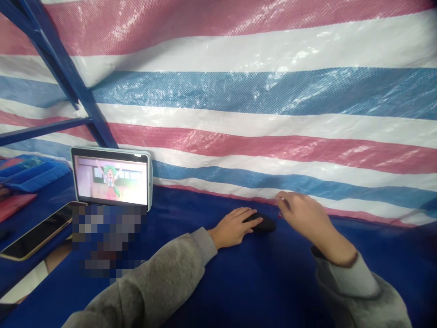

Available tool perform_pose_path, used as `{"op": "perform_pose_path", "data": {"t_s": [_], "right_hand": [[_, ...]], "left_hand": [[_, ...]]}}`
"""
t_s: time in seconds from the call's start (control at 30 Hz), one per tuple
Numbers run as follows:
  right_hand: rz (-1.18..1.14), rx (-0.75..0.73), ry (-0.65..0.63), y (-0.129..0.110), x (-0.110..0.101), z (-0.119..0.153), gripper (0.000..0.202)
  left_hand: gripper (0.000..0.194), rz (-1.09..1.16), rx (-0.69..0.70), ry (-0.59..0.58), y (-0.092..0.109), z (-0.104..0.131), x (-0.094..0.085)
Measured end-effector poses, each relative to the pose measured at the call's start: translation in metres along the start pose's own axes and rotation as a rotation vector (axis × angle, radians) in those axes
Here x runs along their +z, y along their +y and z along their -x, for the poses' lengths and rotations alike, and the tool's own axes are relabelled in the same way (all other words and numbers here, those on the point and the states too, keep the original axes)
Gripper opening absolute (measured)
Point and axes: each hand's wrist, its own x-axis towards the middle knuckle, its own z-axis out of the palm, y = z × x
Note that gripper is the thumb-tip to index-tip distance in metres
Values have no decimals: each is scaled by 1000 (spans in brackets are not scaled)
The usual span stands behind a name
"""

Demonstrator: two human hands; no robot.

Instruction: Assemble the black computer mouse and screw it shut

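My left hand [234, 228] lies over the near-left end of a black computer mouse [268, 223], its fingers resting across and around it. The mouse sits on the blue tabletop [239, 287]. Just beyond the mouse's right end, my right hand [305, 216] is raised with thumb and forefinger pinched together. A tiny red piece [280, 215] shows under those fingertips; most of whatever they pinch is hidden, so its kind is unclear. Both arms wear grey fuzzy sleeves.
A phone or tablet [111, 180] playing a cartoon leans upright at the back left. Another phone [43, 232] lies nearer, beside a pixelated patch. Blue trays [37, 175] and a red item [17, 205] are further left. Striped sheeting [259, 91] and a blue metal frame [64, 68] rise behind.
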Motion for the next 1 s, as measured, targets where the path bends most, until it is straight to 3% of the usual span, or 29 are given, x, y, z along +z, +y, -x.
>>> {"op": "perform_pose_path", "data": {"t_s": [0.17, 0.33, 0.47, 0.6, 0.73, 0.9, 1.0], "right_hand": [[-66, -101, 21, -3, -1, 1, 33], [2, 21, 42, -3, 2, 0, 32], [-88, -158, 43, -3, 5, 1, 33], [-17, -26, 61, -2, 6, 0, 32], [-38, -106, 99, -1, 7, -1, 33], [22, -51, 101, -5, 7, 0, 28], [-4, -93, 95, -6, 7, 0, 31]], "left_hand": [[44, 6, 2, 2, -1, 0, 0], [46, 14, 7, 4, -2, 0, 1], [46, 25, 0, 3, -2, 0, 2], [46, 28, 2, 7, -2, 0, 3], [46, 36, -1, 14, -2, 0, 2], [45, 20, 3, 13, -1, 0, 2], [45, 16, 2, 9, -1, 0, 3]]}}
